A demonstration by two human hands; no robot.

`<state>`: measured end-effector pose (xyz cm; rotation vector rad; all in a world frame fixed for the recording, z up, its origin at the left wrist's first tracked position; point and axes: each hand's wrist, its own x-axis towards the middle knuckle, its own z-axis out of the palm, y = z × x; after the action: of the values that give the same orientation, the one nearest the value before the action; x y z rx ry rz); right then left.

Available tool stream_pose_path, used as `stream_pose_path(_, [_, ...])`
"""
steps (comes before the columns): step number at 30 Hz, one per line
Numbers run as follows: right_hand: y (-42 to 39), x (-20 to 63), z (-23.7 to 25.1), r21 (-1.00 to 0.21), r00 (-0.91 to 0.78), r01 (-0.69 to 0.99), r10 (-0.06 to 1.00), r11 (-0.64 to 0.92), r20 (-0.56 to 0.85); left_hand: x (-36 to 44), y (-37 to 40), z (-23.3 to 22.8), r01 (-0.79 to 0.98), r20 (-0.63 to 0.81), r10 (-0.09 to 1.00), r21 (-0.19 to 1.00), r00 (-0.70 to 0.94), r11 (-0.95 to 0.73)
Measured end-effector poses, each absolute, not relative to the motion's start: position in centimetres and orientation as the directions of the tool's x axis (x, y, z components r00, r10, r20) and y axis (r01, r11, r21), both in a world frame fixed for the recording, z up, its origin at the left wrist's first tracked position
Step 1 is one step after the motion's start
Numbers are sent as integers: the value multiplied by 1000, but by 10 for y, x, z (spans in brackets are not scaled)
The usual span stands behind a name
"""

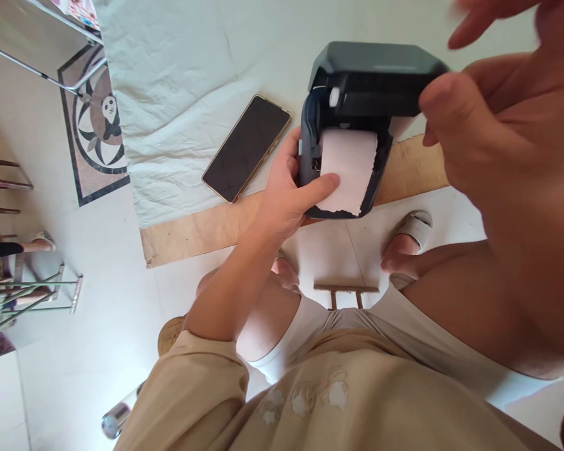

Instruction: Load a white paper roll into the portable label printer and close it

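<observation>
left hand (286, 194) grips printer (357, 125) | thumb on paper (348, 169)

The printer (352, 94) is dark blue-black, its paper roll (348, 169) pale pink-white. The phone (247, 147) has a black screen with a gold edge. The cloth (178, 75) is off-white, the floor mat (96, 125) brown-bordered with a black-and-white panda.
</observation>
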<state>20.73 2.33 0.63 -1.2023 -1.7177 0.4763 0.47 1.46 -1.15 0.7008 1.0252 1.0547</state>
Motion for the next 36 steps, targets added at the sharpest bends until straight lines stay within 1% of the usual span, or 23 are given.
stream_pose_path(1, [24,206,5,-685,-106,545,850,484,516,4,16,-13,-365,-336,932,857,139,363])
stream_pose_path(3, [25,203,0,-556,-249,586,784,589,569,2,19,-16,-386,-310,939,856,150,344])
stream_pose_path(4, [25,201,-2,-518,-319,577,758,631,569,1,20,-18,-397,-280,946,860,160,322])
stream_pose_path(6, [25,199,-5,-487,-385,546,720,682,577,-2,22,-22,-410,-203,959,871,199,269])
stream_pose_path(9, [22,196,-5,-536,-355,519,739,665,573,-3,21,-24,-431,-110,964,878,244,210])
stream_pose_path(11, [20,194,-5,-614,-317,493,785,616,533,-4,20,-22,-415,-122,960,883,251,221])
stream_pose_path(13, [20,194,-4,-683,-307,487,839,544,449,-3,19,-19,-372,-158,950,893,269,254])
stream_pose_path(15, [21,195,-4,-706,-326,508,869,492,371,-3,20,-18,-351,-162,941,898,298,266])
stream_pose_path(18, [22,195,1,-679,-343,568,884,465,319,-4,24,-23,-372,-107,935,897,338,237])
stream_pose_path(22, [16,190,18,-623,-290,694,932,362,219,-6,25,-30,-434,4,930,885,369,169])
stream_pose_path(25, [12,187,25,-632,-267,710,949,310,166,-5,22,-29,-439,-11,928,879,373,187])
stream_pose_path(27, [11,187,25,-646,-269,697,949,310,165,-4,20,-28,-445,-14,931,875,366,188])
stream_pose_path(31, [11,188,22,-661,-274,678,945,320,177,-2,20,-31,-433,18,947,892,320,129])
stream_pose_path(34, [11,189,19,-661,-293,669,938,339,184,-2,21,-30,-425,-9,951,893,310,147])
stream_pose_path(36, [13,189,17,-632,-312,672,922,386,231,-1,20,-27,-443,-19,947,881,321,168])
